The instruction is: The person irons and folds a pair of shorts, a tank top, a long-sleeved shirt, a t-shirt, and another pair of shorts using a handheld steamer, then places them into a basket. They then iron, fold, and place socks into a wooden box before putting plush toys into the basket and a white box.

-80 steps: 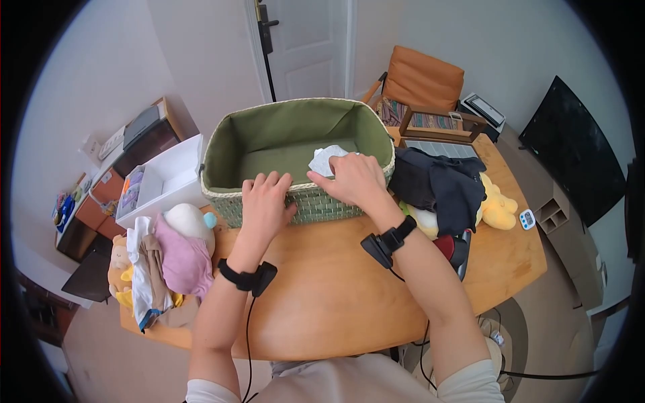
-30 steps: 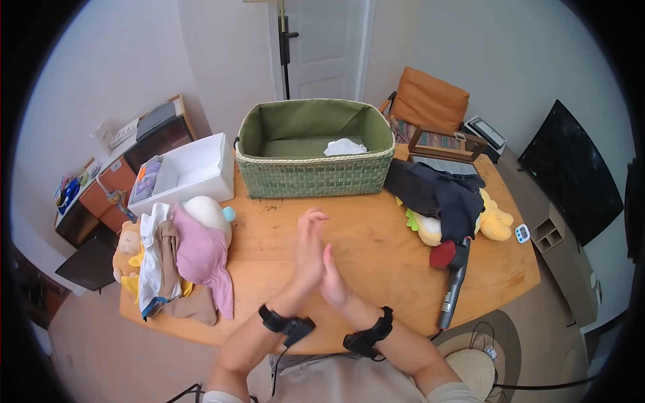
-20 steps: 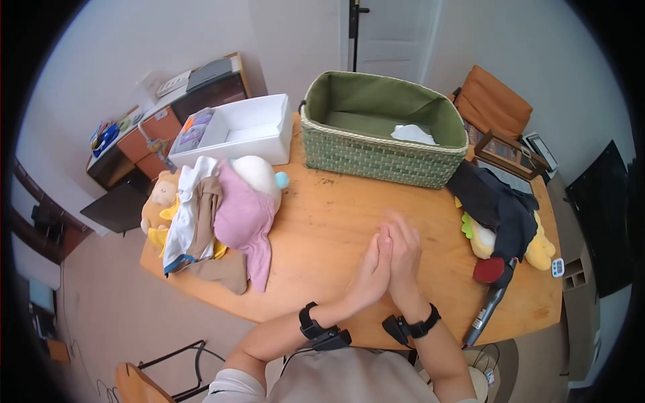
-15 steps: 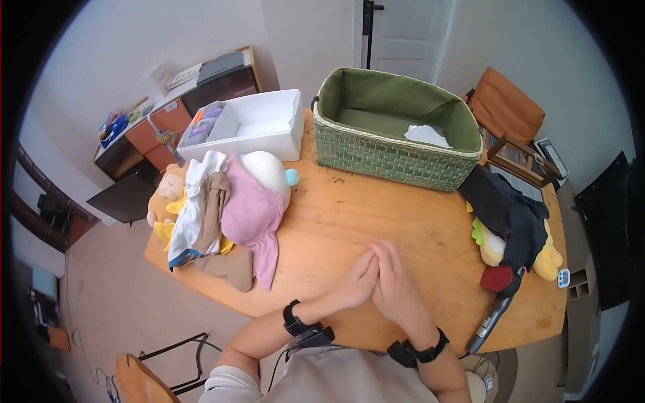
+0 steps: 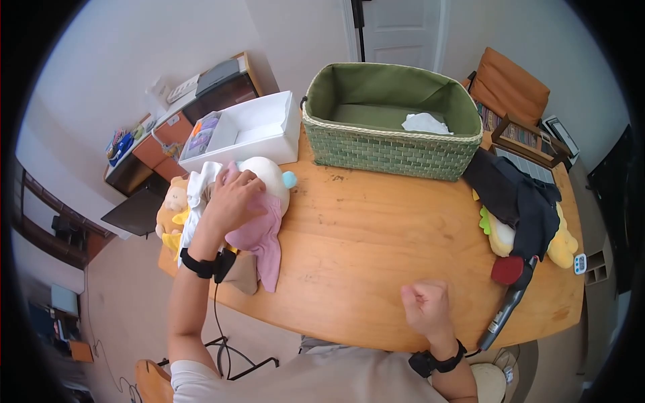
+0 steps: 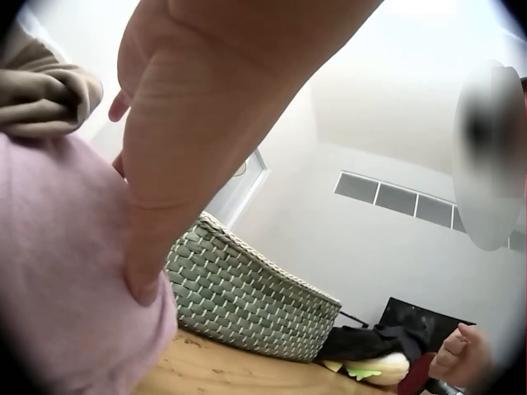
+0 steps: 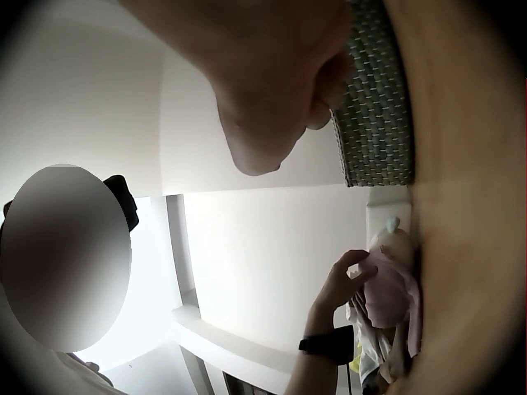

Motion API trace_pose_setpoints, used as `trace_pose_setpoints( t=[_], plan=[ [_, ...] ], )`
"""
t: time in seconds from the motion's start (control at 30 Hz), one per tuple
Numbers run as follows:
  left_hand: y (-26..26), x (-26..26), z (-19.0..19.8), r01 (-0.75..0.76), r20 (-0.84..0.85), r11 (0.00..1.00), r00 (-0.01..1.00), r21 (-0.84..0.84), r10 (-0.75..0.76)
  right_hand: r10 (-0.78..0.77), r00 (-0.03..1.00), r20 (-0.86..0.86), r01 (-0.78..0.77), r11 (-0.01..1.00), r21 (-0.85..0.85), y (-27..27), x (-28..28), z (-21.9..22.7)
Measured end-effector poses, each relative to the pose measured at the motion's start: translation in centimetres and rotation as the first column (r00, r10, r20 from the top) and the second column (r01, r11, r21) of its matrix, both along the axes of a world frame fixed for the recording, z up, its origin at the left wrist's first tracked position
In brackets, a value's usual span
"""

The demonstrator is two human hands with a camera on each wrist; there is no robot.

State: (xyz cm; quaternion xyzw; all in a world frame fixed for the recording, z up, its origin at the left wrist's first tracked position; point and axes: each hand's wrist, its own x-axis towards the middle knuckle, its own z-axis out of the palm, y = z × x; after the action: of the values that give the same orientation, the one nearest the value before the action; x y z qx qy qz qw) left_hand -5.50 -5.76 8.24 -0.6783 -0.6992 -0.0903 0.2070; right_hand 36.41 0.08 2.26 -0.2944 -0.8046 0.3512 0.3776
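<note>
My left hand [image 5: 235, 201] rests over the pink cloth [image 5: 259, 235] on the heap at the table's left, its fingers bent and spread. In the left wrist view the thumb touches the pink cloth [image 6: 74, 263]; the other fingertips are mostly hidden. The right wrist view shows a gap between this hand's [image 7: 338, 284] thumb and forefinger. White and brown garments lie beside the pink one, with a white plush toy [image 5: 269, 178] behind. Above the table's front edge, my right hand [image 5: 428, 309] is curled into a loose fist, holding nothing.
A green woven basket [image 5: 390, 151] with a white cloth [image 5: 424, 123] inside stands at the back, beside a divided white box [image 5: 285, 134]. Dark clothes [image 5: 517, 191], yellow plush toys, a grey-handled device [image 5: 507, 309] and a small timer [image 5: 580, 263] lie at the right.
My hands, touching each other half a second ago, have come apart. The left has moved to the pink cloth; the right has moved rightward and curled. Earlier, both were at the basket.
</note>
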Motion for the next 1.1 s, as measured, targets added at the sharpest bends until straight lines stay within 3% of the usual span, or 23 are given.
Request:
trace_pose_setpoints(
  t=[0.07,0.1,0.17,0.2,0.27,0.33,0.4,0.47,0.5,0.53,0.57,0.6,0.63,0.67,0.7,0.73,0.77,0.8,0.87,0.9,1.0,1.03,1.1],
  plan=[
    [0.7,-1.0,1.2,0.002,-0.008,0.941,1.0,-0.34,-0.005,0.119,0.987,0.109,-0.104,0.985,-0.136,-0.4,-0.2,-0.8],
    [1.2,-1.0,1.8,0.005,-0.013,0.938,1.0,-0.346,-0.01,0.115,0.988,0.103,-0.1,0.985,-0.142,-0.6,-0.3,-0.9],
    [1.6,-0.1,4.1,0.135,0.234,0.937,0.971,-0.323,-0.059,0.15,0.976,0.161,-0.116,0.973,-0.201,-1.0,-0.7,-0.8],
    [1.7,0.7,5.2,0.138,0.232,0.935,0.971,-0.327,-0.062,0.146,0.976,0.158,-0.113,0.972,-0.205,-1.2,-1.0,-0.8],
    [1.9,2.6,7.4,0.147,0.545,0.984,0.836,-0.103,-0.068,0.141,0.985,0.104,-0.119,0.974,-0.192,-1.4,-1.4,-1.0],
    [2.1,4.6,8.5,0.124,0.594,0.992,0.8,-0.018,-0.089,0.166,0.98,0.111,-0.144,0.973,-0.181,-1.3,-1.2,-1.0],
    [2.8,6.8,9.2,0.185,0.756,0.939,0.558,0.291,-0.344,0.189,0.974,0.123,-0.167,0.971,-0.17,-1.1,-1.1,-0.7],
    [2.7,9.4,9.8,0.216,0.808,0.941,0.483,0.262,-0.336,0.151,0.988,0.023,-0.144,0.969,-0.201,-1.1,-1.0,-0.3],
    [2.5,11.4,10.1,0.183,0.894,0.95,0.33,0.255,-0.303,0.143,0.989,0.026,-0.135,0.971,-0.199,-1.2,-1.2,-0.5],
    [2.3,12.9,10.0,0.154,0.95,0.959,0.166,0.239,-0.264,0.112,0.989,-0.099,-0.131,0.968,-0.214,-1.2,-1.5,-0.9],
    [2.0,13.9,9.5,0.207,0.966,0.954,0.092,0.219,-0.242,0.077,0.972,-0.223,-0.129,0.964,-0.231,-1.2,-1.6,-1.1],
    [1.4,16.4,9.0,0.161,0.973,0.965,0.067,0.206,-0.219,0.067,0.972,-0.224,-0.12,0.965,-0.233,-1.3,-1.2,-0.8],
    [0.8,16.9,8.0,0.353,0.965,0.922,0.141,0.159,-0.221,0.166,0.952,-0.259,-0.262,0.878,-0.4,-1.5,-0.6,-0.2],
    [-0.1,17.4,8.0,0.519,0.97,0.853,0.23,-0.05,-0.083,0.252,0.916,-0.311,-0.39,0.742,-0.546,-1.5,-0.1,0.1],
    [0.2,18.9,7.2,0.711,0.964,0.701,0.222,-0.055,-0.149,0.244,0.919,-0.309,-0.382,0.744,-0.548,-1.2,0.2,-0.6],
    [-0.1,19.6,5.9,0.819,0.903,0.55,0.349,-0.164,-0.251,0.398,0.858,-0.325,-0.487,0.829,-0.273,-0.8,0.2,-1.9],
    [-0.1,21.3,5.0,0.884,0.878,0.457,0.291,-0.095,-0.38,0.545,0.788,-0.287,-0.563,0.826,0.025,-0.5,0.3,-2.5],
    [-0.1,22.0,4.5,0.886,0.879,0.454,0.287,-0.093,-0.38,0.542,0.791,-0.285,-0.56,0.828,0.023,-0.9,0.6,-2.5],
    [0.1,22.9,3.8,0.909,0.731,0.405,0.339,-0.094,-0.592,0.511,0.737,-0.443,-0.658,0.691,-0.298,-2.0,1.1,-2.3],
    [0.3,22.6,3.5,0.913,0.734,0.398,0.331,-0.09,-0.593,0.457,0.727,-0.512,-0.672,0.626,-0.396,-1.9,1.4,-2.7],
    [0.6,21.4,2.7,0.904,0.802,0.425,0.285,-0.043,-0.525,0.419,0.692,-0.588,-0.661,0.696,-0.281,-1.2,1.2,-0.8],
    [0.3,21.2,2.6,0.876,0.827,0.481,0.301,-0.043,-0.474,0.413,0.694,-0.589,-0.656,0.7,-0.282,-1.1,1.2,-0.8],
    [0.4,21.2,2.6,0.845,0.85,0.532,0.314,-0.048,-0.423,0.317,0.626,-0.712,-0.704,0.623,-0.341,-0.9,1.2,-0.8]
  ],
)
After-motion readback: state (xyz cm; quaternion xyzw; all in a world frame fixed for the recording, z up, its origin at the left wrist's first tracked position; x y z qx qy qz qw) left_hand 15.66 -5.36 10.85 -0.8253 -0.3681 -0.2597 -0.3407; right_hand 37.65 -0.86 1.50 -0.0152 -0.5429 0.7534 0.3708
